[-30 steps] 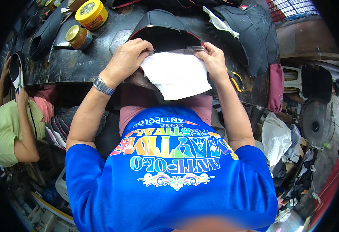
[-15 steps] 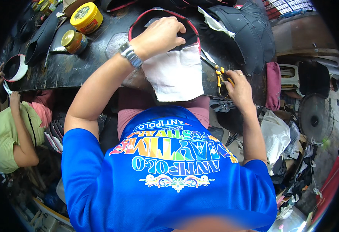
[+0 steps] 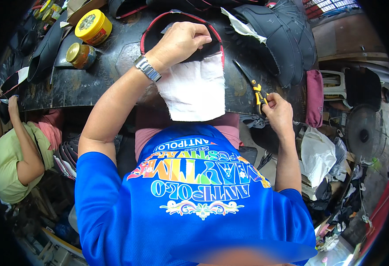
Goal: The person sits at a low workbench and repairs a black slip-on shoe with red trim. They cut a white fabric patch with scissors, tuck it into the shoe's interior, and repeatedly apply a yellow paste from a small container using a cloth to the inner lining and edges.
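A black piece with red edging (image 3: 222, 42) lies before me, apparently a shoe upper or lining part. White cloth (image 3: 193, 93) covers its near side and hangs over the table edge. My left hand (image 3: 182, 42), a metal watch on its wrist, is over the black piece. Its thumb and fingertips come together in a pinch; what they hold, if anything, cannot be made out. At the table's front edge, my right hand (image 3: 278, 111) grips the handles of yellow-and-black scissors (image 3: 257, 91). Their blades are together and point away to the left.
Black shoe-like pieces (image 3: 276, 40) are stacked at the right on the dark table (image 3: 110, 91). A yellow tub (image 3: 93, 27) and a gold-lidded jar (image 3: 80, 56) stand left. A co-worker (image 3: 19, 155) handles a piece far left. A fan (image 3: 364, 133) stands right.
The scissors' blades have closed and moved right, away from the cloth, with my right hand closing round the handles. My left thumb and fingertips have come together.
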`<state>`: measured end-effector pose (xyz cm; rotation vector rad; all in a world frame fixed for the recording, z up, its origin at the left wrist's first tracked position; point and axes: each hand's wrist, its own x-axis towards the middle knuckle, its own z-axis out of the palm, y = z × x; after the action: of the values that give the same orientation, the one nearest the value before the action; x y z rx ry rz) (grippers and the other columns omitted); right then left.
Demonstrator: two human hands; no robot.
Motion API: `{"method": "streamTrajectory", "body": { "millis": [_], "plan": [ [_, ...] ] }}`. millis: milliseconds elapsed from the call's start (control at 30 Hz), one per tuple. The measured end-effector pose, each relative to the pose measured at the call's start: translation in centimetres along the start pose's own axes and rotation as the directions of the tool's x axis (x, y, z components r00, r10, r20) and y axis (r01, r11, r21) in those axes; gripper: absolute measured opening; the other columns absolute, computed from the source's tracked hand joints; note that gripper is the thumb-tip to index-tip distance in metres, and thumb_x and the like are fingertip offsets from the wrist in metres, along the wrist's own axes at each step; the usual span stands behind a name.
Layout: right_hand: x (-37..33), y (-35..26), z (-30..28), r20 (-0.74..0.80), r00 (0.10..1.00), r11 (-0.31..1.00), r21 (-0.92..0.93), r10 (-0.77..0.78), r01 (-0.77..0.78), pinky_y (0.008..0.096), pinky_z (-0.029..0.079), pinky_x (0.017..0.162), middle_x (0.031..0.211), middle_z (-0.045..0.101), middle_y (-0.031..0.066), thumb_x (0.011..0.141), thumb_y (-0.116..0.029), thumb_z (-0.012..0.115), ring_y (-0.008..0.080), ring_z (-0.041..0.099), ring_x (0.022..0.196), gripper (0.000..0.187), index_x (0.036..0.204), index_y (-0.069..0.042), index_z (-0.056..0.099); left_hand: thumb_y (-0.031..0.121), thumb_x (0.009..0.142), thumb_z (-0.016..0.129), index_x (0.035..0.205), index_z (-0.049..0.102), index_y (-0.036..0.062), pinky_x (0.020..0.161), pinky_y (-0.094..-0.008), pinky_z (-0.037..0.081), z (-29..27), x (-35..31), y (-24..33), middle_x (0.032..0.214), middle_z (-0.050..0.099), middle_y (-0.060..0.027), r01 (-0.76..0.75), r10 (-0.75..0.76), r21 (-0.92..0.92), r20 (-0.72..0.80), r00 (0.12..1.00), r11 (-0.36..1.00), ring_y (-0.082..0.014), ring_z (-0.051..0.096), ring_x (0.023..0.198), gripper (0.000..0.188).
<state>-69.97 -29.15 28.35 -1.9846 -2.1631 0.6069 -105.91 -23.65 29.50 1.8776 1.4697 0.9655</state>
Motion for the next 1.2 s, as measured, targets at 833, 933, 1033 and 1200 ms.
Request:
{"method": "streamTrajectory", "body": {
  "millis": [833, 933, 1033, 1200],
  "plan": [
    [1.6, -6.0, -0.8, 0.451, 0.845, 0.331, 0.875, -0.288, -0.354, 0.0215, 0.04, 0.046, 0.077, 0.065, 0.0067, 0.088, -0.012, 0.081, 0.0084, 0.055, 0.053, 0.045, 0.125, -0.005, 0.055, 0.013, 0.095, 0.067, 0.098, 0.07, 0.0014, 0.073, -0.0354, 0.053, 0.2, -1.5, 1.0, 0.086, 0.068, -0.0138, -0.217, 0.225, 0.115, -0.063, 0.972, 0.969, -0.0282, 0.068, 0.079, 0.012],
    [1.3, -6.6, -0.6, 0.422, 0.875, 0.344, 0.879, -0.238, -0.33, 0.0217, 0.042, 0.047, 0.077, 0.064, 0.0058, 0.087, -0.007, 0.081, 0.0082, 0.056, 0.054, 0.048, 0.127, -0.004, 0.055, 0.013, 0.095, 0.069, 0.098, 0.07, 0.0013, 0.073, -0.0354, 0.054, -1.3, -2.7, 2.1, 0.088, 0.069, -0.0133, -0.32, 0.312, 0.08, 0.096, 0.945, 0.944, -0.0281, 0.068, 0.08, 0.013],
    [0.5, -7.5, -0.5, 0.338, 0.886, 0.266, 0.929, -0.317, -0.259, 0.0209, 0.044, 0.048, 0.078, 0.064, 0.0059, 0.088, -0.006, 0.08, 0.0079, 0.057, 0.056, 0.049, 0.129, -0.004, 0.054, 0.016, 0.097, 0.07, 0.103, 0.074, 0.0007, 0.073, -0.0309, 0.055, -5.4, -5.6, 1.6, 0.089, 0.072, -0.0094, -0.225, 0.245, -0.1, 0.297, 0.923, 0.969, -0.0181, 0.07, 0.082, 0.017],
    [0.4, -10.4, -0.5, 0.235, 0.883, 0.236, 0.961, -0.406, -0.146, 0.0211, 0.044, 0.049, 0.084, 0.064, 0.008, 0.088, -0.008, 0.079, 0.0101, 0.058, 0.058, 0.056, 0.136, -0.003, 0.051, 0.03, 0.098, 0.073, 0.119, 0.075, 0.0059, 0.078, -0.0253, 0.056, -9.9, -7.4, -3.2, 0.108, 0.074, -0.0049, 0.094, -0.108, -0.054, -0.386, 0.916, 0.994, -0.011, 0.07, 0.09, 0.032]
  ]
}}
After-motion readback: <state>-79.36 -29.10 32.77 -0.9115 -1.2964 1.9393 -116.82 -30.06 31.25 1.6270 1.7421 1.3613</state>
